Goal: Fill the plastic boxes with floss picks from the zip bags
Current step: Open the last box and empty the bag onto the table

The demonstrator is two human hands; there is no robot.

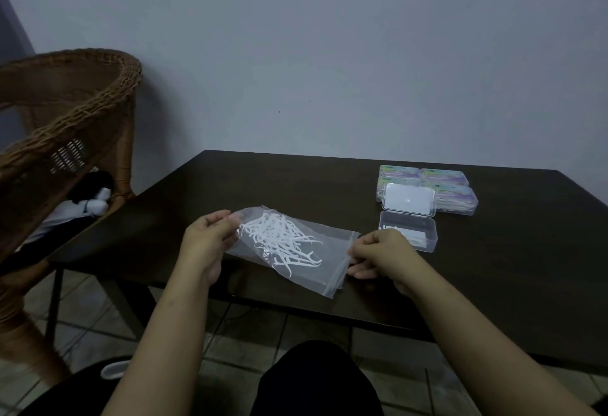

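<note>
A person's left hand (210, 234) pinches the closed end of a clear plastic zip bag (292, 248) of white floss picks (283, 239) above a dark wooden table (493, 284), while the right hand (381, 256) curls its fingers at the zip edge, apparently gripping it. An open clear plastic box (408, 229) waits just beside. Tilting too sharply could scatter picks past the box.

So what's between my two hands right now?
The zip bag of floss picks, held by the left hand and right hand, in the head view.
</note>
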